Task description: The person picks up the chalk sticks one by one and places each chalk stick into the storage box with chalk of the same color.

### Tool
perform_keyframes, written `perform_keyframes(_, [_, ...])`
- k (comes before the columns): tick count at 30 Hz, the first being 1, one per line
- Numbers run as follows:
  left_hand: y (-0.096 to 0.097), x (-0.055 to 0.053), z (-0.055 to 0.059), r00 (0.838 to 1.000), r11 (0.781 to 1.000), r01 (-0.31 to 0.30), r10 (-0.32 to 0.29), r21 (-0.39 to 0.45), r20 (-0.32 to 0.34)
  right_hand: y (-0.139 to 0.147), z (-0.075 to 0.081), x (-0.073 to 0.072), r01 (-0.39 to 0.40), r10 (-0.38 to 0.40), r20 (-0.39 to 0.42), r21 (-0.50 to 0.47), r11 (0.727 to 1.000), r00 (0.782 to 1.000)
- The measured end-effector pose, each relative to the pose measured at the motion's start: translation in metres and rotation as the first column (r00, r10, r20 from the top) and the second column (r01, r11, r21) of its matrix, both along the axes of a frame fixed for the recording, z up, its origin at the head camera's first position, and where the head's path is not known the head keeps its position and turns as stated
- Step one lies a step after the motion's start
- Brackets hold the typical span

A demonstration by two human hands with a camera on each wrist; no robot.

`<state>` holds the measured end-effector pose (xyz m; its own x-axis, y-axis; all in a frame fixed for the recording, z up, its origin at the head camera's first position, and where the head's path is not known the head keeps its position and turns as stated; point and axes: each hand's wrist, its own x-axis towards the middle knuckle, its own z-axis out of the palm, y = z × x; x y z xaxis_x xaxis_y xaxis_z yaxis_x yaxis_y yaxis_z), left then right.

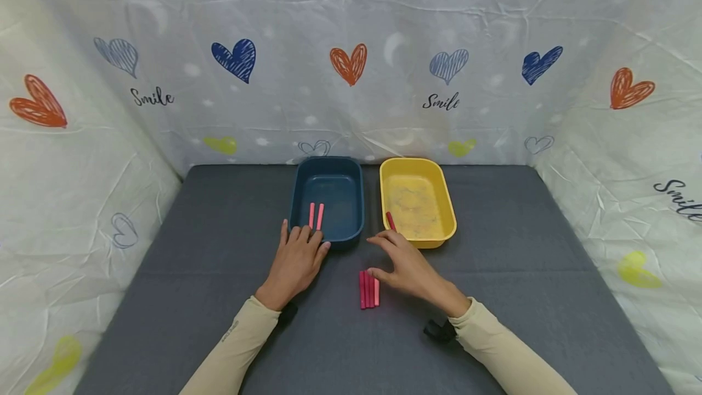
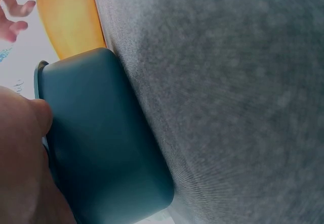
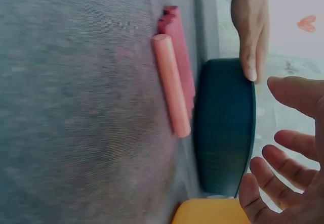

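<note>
My left hand [image 1: 295,261] rests at the near rim of a dark blue tub [image 1: 355,200], its thumb touching the rim in the left wrist view. Just beyond its fingertips, two light pink sticks [image 1: 320,215] lie in the tub. My right hand [image 1: 408,266] hovers near the front left corner of a yellow tub [image 1: 446,215], fingers spread and holding nothing. A dark red stick [image 1: 390,220] shows inside that tub, partly hidden by the hand. Below the right thumb, several dark pink sticks [image 1: 365,290] and one light pink stick [image 3: 172,85] lie side by side on the cloth.
A dark grey cloth [image 1: 219,334] covers the table. The two tubs stand side by side against the back, with a narrow gap between them. White sheets [image 1: 285,102] printed with hearts and writing hang behind and on both sides.
</note>
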<state>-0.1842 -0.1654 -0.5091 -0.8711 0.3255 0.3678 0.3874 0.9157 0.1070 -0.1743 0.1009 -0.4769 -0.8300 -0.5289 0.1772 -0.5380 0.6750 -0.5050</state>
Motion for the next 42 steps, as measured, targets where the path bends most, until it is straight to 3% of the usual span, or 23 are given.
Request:
perform_keyframes(8, [0.0, 0.0, 0.001, 1.0, 1.0, -0.003, 0.003, 0.004, 0.011, 0.007, -0.011, 0.006, -0.002, 0.002, 0.034, -0.01, 1.0, 0.999])
perform_keyframes(17, [0.002, 0.0, 0.0, 1.0, 1.0, 0.0, 0.001, -0.009, 0.023, 0.014, -0.02, 0.016, 0.004, -0.011, 0.107, 0.069, 0.998, 0.994])
perform_keyframes(42, [0.002, 0.0, 0.0, 1.0, 1.0, -0.008, 0.009, -0.008, 0.03, 0.02, -0.033, 0.019, -0.019, -0.004, 0.133, 0.164, 0.986, 0.991])
